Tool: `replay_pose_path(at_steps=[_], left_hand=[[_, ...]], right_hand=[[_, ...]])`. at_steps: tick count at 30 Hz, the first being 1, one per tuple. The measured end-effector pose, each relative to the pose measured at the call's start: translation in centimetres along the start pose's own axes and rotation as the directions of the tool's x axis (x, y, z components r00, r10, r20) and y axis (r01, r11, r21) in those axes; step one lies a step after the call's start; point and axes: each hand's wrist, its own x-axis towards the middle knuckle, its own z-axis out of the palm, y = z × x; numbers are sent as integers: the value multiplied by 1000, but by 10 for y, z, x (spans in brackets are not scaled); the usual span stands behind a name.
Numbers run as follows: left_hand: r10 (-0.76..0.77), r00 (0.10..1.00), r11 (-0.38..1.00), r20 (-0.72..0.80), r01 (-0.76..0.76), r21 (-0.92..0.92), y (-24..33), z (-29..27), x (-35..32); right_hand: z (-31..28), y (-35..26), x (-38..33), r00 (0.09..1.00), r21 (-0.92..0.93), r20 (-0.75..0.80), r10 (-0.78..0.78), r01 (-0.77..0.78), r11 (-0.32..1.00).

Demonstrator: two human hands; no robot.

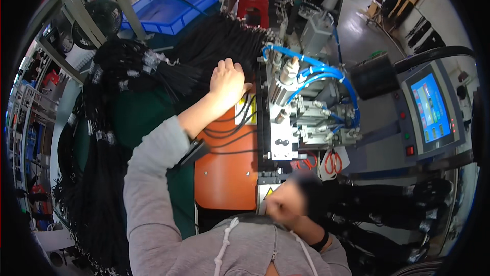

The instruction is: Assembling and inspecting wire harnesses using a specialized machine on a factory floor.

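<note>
Black bundles (97,174): lying at left.
Left hand (227,83): curling its fingers beside the cable pile (214,36); I cannot tell whether it is pinching anything.
Thin black cables (232,152): crossing the orange board (224,186), reaching the machine (283,135).
Right hand (285,202): curling, partly blurring; grip unclear.
Screen (430,110): glowing blue.

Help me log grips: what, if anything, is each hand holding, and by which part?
Cannot be told: the left hand curls over black cables, hiding any grip; the right hand is blurred beside a black bundle.
</note>
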Motion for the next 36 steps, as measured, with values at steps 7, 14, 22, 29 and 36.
replay_pose_path(at_steps=[7, 14, 22, 29, 36], left_hand=[[-234, 960, 972, 156, 230, 48, -6, 70, 76], [-259, 947, 965, 188, 260, 20, -12, 82, 112], [-133, 763, 977, 632, 208, -46, -40, 76, 149], [-166, 831, 977, 530, 213, -27, -18, 74, 135], [-378, 883, 854, 278, 448, -263, -24, 74, 130]], right_hand=[[28, 3, -7, 997, 76, 40, -62, 59, 995], [22, 11, -5, 997, 216, -54, 60, -47, 975], [19, 5, -1, 979, 291, -97, 181, -146, 945], [18, 4, -7, 968, 257, -86, 237, -208, 944], [20, 1, -2, 978, 138, -83, 192, -180, 974]])
